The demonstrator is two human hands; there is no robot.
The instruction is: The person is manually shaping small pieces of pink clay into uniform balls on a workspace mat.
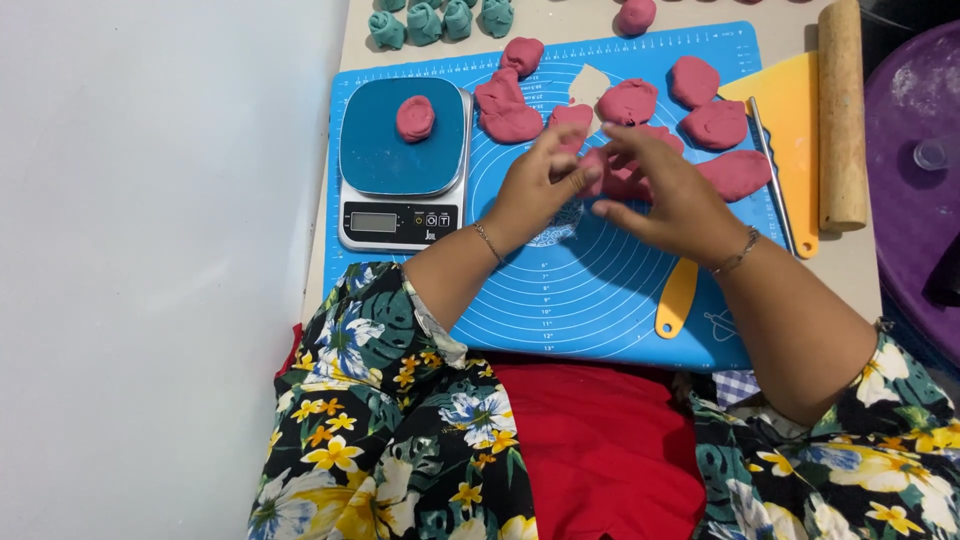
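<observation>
Both hands meet above the middle of the blue silicone mat [600, 290], which lies flat on the worktop [850, 260] and reaches almost to its near edge, so the dough stays off the bare surface. Left hand [540, 185] has fingers curled partly closed, fingertips pinching a small pink dough piece [597, 172]; right hand [665, 195] is loosely cupped, fingers spread, pressing the same piece from the other side, so it looks like they shape or pull it between them; how much of the piece each hand covers is hard to tell. Just behind the hands, toward the mat's far edge, sits a loose cluster of pink dough lumps [712, 122], kept within reach. One larger uncut mass [508, 112] lies nearer the mat's far left corner. Kitchen scale [403, 165] stands on the mat's left edge, a single pink dough portion [415, 118] on its platform, probably there for weighing. Yellow scraper [790, 110] rests along the mat's right edge, a thin metal rod [772, 170] lying on it. Wooden rolling pin [842, 110] lies on the worktop just right of the mat, parked out of the way. Yellow spatula handle [677, 298] pokes out under the right wrist. Teal dough balls [440, 20] line the worktop's far edge, beyond the mat, with one more pink ball [636, 15] to their right.
</observation>
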